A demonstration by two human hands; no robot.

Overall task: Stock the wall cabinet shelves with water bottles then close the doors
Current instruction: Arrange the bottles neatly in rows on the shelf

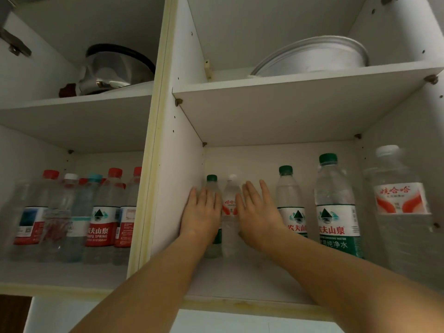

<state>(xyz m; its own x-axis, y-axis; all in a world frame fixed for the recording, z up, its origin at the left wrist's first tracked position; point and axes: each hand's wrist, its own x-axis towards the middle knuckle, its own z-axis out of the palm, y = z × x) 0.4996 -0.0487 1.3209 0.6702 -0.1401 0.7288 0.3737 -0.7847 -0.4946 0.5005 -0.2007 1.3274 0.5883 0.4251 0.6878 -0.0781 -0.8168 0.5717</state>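
Note:
Both my hands reach into the lower right compartment of the white wall cabinet [168, 164]. My left hand [200, 215] lies with straight fingers against a green-capped bottle [212, 181] at the back left. My right hand [257, 212] has its fingers spread flat beside a white-capped bottle [230, 203] that stands between the two hands. To the right stand two green-capped bottles [289, 203] [336, 207] and a large white-capped bottle [401, 205]. Several red-capped and other bottles [101, 217] fill the lower left compartment.
On the upper left shelf sits a metal pot with a glass lid [113, 68]. A white round basin [312, 56] rests on the upper right shelf. Bare shelf [240, 280] shows in front of the right compartment's bottles. No cabinet doors are in view.

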